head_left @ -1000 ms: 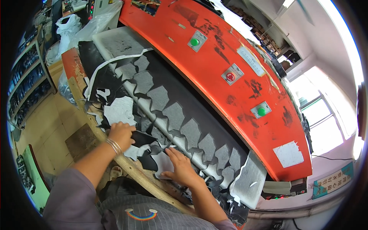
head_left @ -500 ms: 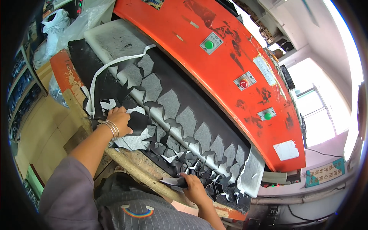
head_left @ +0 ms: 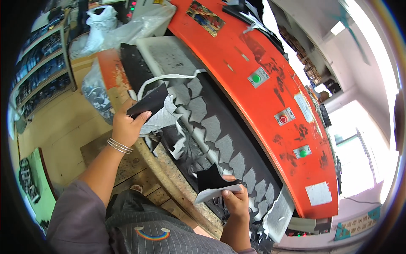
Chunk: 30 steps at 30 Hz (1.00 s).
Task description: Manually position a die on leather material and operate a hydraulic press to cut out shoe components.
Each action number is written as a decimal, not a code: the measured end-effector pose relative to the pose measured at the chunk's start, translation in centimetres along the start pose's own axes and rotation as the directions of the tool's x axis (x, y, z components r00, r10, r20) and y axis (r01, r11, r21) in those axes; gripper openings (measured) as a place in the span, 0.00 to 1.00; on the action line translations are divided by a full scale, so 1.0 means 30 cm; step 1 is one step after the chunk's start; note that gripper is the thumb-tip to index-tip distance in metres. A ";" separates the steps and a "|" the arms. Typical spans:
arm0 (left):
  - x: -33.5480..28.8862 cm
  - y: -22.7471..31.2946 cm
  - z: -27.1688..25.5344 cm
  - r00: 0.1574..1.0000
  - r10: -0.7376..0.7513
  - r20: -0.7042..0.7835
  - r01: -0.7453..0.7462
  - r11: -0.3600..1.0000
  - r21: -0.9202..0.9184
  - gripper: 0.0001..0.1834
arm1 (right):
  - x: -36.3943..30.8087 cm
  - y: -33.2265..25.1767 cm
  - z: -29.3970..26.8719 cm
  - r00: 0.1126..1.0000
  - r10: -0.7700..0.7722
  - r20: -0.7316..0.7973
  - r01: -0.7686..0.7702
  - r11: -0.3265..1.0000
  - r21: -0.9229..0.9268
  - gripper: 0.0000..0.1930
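Note:
My left hand [head_left: 125,127], with bracelets at its wrist, grips a small stack of black sheet pieces [head_left: 149,100] with a pale grey, jagged-edged underside. It is raised above the bench's near edge. Farther right, my right hand [head_left: 237,202] pinches black-and-grey cut sheet pieces [head_left: 210,180] between thumb and fingers, with some fingers hidden behind them. Beyond both hands lies black sheet material [head_left: 247,146] bordering a row of grey pointed shapes [head_left: 225,146]. Torn black-and-white scraps [head_left: 177,142] lie between my hands.
An orange machine beam [head_left: 270,95] with green and red buttons spans the far side. Under it lies a pale board [head_left: 165,55]. The bench's worn curved edge [head_left: 163,175] is in front of me. Shelves [head_left: 46,63] and plastic bags [head_left: 101,25] stand left.
My left hand has lifted off the scrap pile with black pieces in its grip. My right hand has risen, its pieces now held up over the bench. The view has shifted left.

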State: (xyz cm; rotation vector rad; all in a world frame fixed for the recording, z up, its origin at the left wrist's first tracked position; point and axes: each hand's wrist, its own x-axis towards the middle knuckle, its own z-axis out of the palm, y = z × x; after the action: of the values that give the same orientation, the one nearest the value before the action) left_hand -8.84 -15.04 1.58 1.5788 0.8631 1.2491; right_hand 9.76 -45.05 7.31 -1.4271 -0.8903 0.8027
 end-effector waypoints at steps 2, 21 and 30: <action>-0.096 0.030 -0.030 0.996 -0.071 -0.061 0.063 0.989 -0.134 0.13 | 0.029 0.007 0.033 0.963 -0.183 0.196 0.166 0.981 0.102 0.13; -1.390 0.080 -0.493 0.519 -0.854 0.045 0.361 0.171 -0.917 0.18 | -0.337 0.245 0.508 0.642 0.116 0.758 0.231 0.913 -0.335 0.32; -1.873 0.219 -1.251 0.012 -0.666 -0.746 -0.070 0.744 -0.665 0.55 | -0.368 0.148 0.421 0.472 0.256 0.843 0.267 0.870 -0.414 0.30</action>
State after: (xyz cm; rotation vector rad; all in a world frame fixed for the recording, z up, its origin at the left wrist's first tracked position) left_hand -58.89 -59.88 -8.21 -0.3180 1.3908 1.9371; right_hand -6.28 -48.88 1.90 -1.3800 -2.0569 1.4460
